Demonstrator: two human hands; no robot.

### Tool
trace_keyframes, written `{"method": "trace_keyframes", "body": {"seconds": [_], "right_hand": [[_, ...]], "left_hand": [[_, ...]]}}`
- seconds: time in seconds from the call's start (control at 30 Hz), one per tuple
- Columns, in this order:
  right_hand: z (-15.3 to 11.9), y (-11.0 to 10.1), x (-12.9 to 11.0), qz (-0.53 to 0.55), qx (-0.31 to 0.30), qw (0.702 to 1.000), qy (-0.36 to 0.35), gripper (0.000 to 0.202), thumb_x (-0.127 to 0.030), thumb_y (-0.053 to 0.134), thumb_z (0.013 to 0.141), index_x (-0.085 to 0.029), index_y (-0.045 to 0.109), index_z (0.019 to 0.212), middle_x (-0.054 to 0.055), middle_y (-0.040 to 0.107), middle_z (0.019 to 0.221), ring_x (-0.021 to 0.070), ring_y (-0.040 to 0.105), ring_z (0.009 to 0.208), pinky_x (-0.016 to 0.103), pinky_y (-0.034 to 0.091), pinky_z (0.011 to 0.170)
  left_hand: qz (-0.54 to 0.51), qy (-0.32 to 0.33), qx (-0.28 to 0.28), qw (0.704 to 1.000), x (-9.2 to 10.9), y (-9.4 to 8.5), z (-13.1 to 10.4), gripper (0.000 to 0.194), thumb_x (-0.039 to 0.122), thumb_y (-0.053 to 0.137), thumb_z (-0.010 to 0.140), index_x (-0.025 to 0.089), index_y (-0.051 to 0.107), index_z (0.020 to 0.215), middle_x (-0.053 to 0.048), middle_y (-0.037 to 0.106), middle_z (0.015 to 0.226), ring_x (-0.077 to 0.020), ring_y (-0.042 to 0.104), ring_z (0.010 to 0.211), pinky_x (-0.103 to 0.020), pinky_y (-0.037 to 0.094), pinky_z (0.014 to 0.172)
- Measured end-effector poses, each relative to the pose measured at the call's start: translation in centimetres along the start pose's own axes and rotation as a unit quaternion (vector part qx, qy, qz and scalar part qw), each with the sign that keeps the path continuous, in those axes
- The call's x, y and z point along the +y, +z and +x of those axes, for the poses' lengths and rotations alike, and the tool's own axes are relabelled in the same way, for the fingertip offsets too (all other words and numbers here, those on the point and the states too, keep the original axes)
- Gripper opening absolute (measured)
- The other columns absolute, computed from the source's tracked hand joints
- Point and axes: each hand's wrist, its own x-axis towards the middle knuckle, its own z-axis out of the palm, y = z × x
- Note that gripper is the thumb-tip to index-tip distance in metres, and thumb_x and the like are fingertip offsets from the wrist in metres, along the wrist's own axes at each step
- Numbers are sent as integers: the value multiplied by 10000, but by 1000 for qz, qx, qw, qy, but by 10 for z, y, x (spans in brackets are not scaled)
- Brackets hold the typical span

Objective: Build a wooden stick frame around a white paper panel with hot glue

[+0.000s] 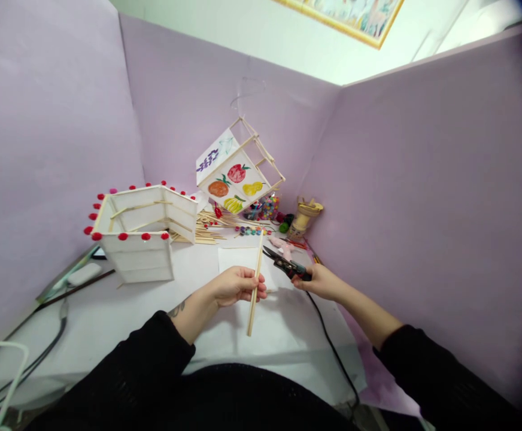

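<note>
My left hand [240,285] is closed around thin wooden sticks [256,286], held side by side and nearly upright over the table. In my right hand [315,281] are black-handled pruning shears [283,261], their dark blades pointing left toward the upper part of the sticks. A gap shows between the blade tips and the wood. Under the sticks lies a white sheet of paper [231,258]. Just beyond the shears is a pink glue gun [283,244]. How many sticks my fingers hold I cannot tell exactly.
At left stands a white paneled frame [142,257] edged with red pompoms. A lantern with painted fruit [238,173] hangs at the back, above loose sticks [205,233] and colored beads [254,231]. A black cable [328,335] runs down the right side; lilac panels [422,179] enclose the table.
</note>
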Motion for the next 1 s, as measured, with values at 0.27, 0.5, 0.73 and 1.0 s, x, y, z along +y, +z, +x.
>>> {"method": "trace_keyframes", "body": {"seconds": [0.27,0.5,0.73,1.0], "right_hand": [[6,-1,-8,-62,-88,994,18,236,-392,650,703,-158,678,682,-10,582,584,148,503,564,253,378,548],[0,-2,-18,-110,-105,988,6,221,-354,634,721,-156,684,805,13,640,704,178,567,671,281,419,645],[2,-8,-13,-126,-122,984,1,320,-316,660,699,-160,609,973,50,648,884,198,579,785,291,443,692],[1,-10,-5,-145,-169,975,-19,209,-289,571,747,-162,604,910,34,638,824,171,544,721,273,416,666]], "left_hand": [[-1,-26,0,1000,1,3,-2,363,295,841,601,113,637,839,-69,694,806,-151,677,698,-274,502,698],[8,-23,2,1000,3,3,-3,318,251,826,600,113,647,824,-36,667,738,-122,644,623,-263,494,661],[20,-43,0,999,2,3,-2,309,232,824,585,105,651,808,-26,648,719,-107,622,580,-265,488,637],[44,-35,-22,998,3,6,-4,249,223,798,601,114,659,777,-14,635,674,-97,597,561,-255,480,616]]}}
